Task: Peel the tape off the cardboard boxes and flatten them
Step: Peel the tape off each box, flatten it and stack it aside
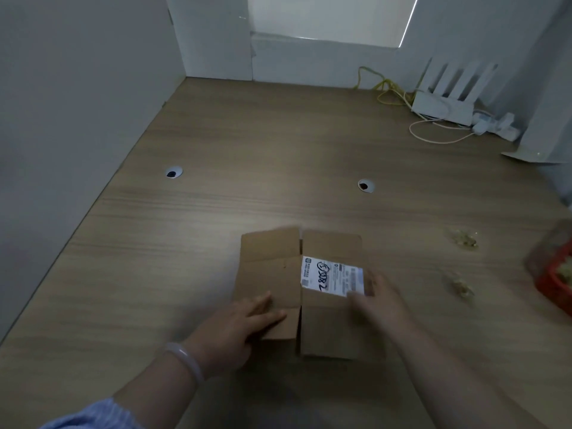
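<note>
The wooden desk [278, 150] carries all items. The cardboard box [328, 329] lies flat on it at the near centre, flaps folded out, and serves as the reference for every position below.

My left hand [238, 329] rests on the box's near-left flap, fingers straight and spread, palm down, pressing the cardboard flat. A pale bracelet [185, 360] sits on that wrist. My right hand [377, 301] lies on the box's right side, fingertips at the right edge of the shipping label [325, 275]. Motion blur hides whether it pinches the label or only touches it.

A white router [445, 103] stands far behind and right of the box. A red basket [557, 280] sits well right of the box, at the frame edge. Two crumpled tape scraps [462, 238] lie between the box and the basket. Two round cable grommets [174, 172] sit behind the box.
</note>
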`<state>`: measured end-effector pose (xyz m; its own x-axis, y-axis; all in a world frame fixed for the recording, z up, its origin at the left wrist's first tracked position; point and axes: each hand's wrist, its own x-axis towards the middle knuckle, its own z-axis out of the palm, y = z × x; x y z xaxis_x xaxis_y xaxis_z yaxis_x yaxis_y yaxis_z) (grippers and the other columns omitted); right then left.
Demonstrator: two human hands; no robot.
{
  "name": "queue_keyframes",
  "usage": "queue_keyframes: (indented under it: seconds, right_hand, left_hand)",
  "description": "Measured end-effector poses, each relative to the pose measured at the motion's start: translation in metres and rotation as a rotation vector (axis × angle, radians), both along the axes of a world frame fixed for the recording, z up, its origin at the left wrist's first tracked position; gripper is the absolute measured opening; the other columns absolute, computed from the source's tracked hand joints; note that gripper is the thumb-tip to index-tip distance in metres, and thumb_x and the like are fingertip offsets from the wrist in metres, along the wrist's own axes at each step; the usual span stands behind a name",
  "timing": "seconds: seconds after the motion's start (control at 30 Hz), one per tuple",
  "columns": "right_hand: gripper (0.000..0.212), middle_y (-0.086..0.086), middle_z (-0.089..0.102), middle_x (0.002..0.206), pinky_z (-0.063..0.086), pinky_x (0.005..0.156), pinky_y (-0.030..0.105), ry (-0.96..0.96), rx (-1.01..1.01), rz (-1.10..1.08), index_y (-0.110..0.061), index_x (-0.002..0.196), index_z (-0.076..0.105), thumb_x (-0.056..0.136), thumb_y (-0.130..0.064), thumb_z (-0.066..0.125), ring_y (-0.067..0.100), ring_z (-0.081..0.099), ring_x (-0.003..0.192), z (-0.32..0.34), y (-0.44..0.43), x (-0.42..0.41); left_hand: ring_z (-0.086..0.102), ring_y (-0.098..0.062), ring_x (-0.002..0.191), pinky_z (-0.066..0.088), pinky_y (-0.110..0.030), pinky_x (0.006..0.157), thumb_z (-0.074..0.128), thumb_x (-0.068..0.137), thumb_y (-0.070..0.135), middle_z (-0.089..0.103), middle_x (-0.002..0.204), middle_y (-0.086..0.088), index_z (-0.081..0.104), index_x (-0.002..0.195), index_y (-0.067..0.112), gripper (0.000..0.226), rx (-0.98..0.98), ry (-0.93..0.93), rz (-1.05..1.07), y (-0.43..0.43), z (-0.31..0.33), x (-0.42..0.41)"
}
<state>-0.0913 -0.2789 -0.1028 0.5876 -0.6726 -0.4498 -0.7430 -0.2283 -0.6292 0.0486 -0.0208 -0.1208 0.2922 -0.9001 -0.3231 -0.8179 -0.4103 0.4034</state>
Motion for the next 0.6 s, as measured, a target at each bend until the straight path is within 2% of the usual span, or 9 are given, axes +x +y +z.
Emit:
queue_keyframes:
  seconds: [0.07, 0.13, 0.2, 0.27, 0.3, 0.37, 0.4, 0.5, 0.6]
  right_hand:
    - [0.068, 0.007, 0.037, 0.145, 0.035, 0.102, 0.029, 0.182, -0.082, 0.210, -0.021, 0.144, 0.037, 0.083, -0.031, 0.066, 0.021, 0.043, 0.127, -0.023, 0.007, -0.007]
    - [0.070, 0.003, 0.025, 0.152, 0.030, 0.109, 0.032, 0.317, -0.211, 0.361, -0.024, 0.147, 0.030, 0.085, -0.040, 0.059, 0.022, 0.032, 0.135, -0.044, 0.013, -0.012]
    - [0.071, 0.002, 0.019, 0.156, 0.026, 0.113, 0.035, 0.339, -0.353, 0.431, -0.026, 0.149, 0.025, 0.087, -0.048, 0.051, 0.023, 0.024, 0.140, -0.060, 0.018, -0.012]
    - [0.071, 0.003, 0.012, 0.159, 0.016, 0.116, 0.035, 0.245, -0.458, 0.509, -0.030, 0.150, 0.022, 0.086, -0.056, 0.040, 0.024, 0.014, 0.145, -0.074, 0.021, -0.007]
    - [0.072, 0.003, 0.011, 0.159, 0.013, 0.116, 0.036, 0.203, -0.494, 0.554, -0.032, 0.149, 0.024, 0.083, -0.059, 0.034, 0.025, 0.013, 0.146, -0.080, 0.023, -0.002]
    - [0.073, 0.004, 0.018, 0.158, 0.015, 0.116, 0.040, 0.156, -0.545, 0.624, -0.032, 0.147, 0.029, 0.080, -0.060, 0.032, 0.026, 0.019, 0.145, -0.093, 0.024, 0.009]
    - [0.071, 0.006, 0.025, 0.156, 0.018, 0.116, 0.041, 0.145, -0.565, 0.642, -0.030, 0.145, 0.034, 0.081, -0.059, 0.036, 0.028, 0.025, 0.143, -0.099, 0.023, 0.015]
    - [0.067, 0.007, 0.032, 0.153, 0.018, 0.114, 0.044, 0.096, -0.627, 0.656, -0.028, 0.144, 0.039, 0.084, -0.058, 0.041, 0.029, 0.029, 0.141, -0.114, 0.023, 0.025]
    - [0.068, 0.007, 0.031, 0.153, 0.021, 0.113, 0.049, 0.040, -0.667, 0.619, -0.028, 0.145, 0.037, 0.085, -0.058, 0.043, 0.029, 0.025, 0.143, -0.124, 0.025, 0.025]
  left_hand:
    - [0.009, -0.016, 0.145, 0.003, -0.019, 0.113, 0.052, 0.080, 0.033, -0.005, 0.160, 0.002, 0.013, 0.146, 0.050, 0.079, 0.080, 0.009, -0.029, -0.003, -0.017, -0.003]
    - [0.011, -0.019, 0.145, 0.014, -0.028, 0.117, 0.054, 0.080, 0.057, -0.005, 0.160, 0.000, 0.005, 0.148, 0.047, 0.084, 0.176, 0.034, 0.027, -0.007, -0.032, -0.005]
    - [0.020, -0.021, 0.141, 0.024, -0.031, 0.113, 0.036, 0.078, 0.072, 0.012, 0.158, -0.001, 0.002, 0.149, 0.042, 0.084, 0.192, -0.042, 0.097, -0.018, -0.043, -0.006]
    - [0.033, -0.021, 0.132, 0.032, -0.032, 0.106, 0.014, 0.075, 0.072, 0.030, 0.147, -0.001, 0.013, 0.150, 0.035, 0.084, 0.114, -0.192, 0.194, -0.034, -0.050, -0.007]
    - [0.036, -0.022, 0.129, 0.034, -0.034, 0.104, 0.015, 0.077, 0.070, 0.035, 0.143, -0.002, 0.024, 0.148, 0.032, 0.081, 0.077, -0.238, 0.240, -0.044, -0.053, -0.007]
    - [0.043, -0.027, 0.127, 0.039, -0.040, 0.104, 0.033, 0.080, 0.063, 0.044, 0.140, -0.007, 0.049, 0.133, 0.024, 0.069, 0.020, -0.239, 0.273, -0.059, -0.067, -0.004]
    - [0.045, -0.028, 0.127, 0.038, -0.043, 0.105, 0.040, 0.079, 0.060, 0.046, 0.140, -0.008, 0.055, 0.127, 0.021, 0.063, -0.022, -0.231, 0.261, -0.064, -0.076, -0.003]
    - [0.034, -0.023, 0.138, 0.026, -0.049, 0.111, 0.044, 0.084, 0.055, 0.036, 0.151, -0.004, 0.045, 0.140, 0.025, 0.064, -0.070, -0.230, 0.233, -0.070, -0.098, -0.004]
    - [0.025, -0.022, 0.143, 0.021, -0.054, 0.112, 0.042, 0.086, 0.061, 0.027, 0.156, -0.004, 0.035, 0.146, 0.028, 0.069, -0.102, -0.277, 0.221, -0.072, -0.107, -0.005]
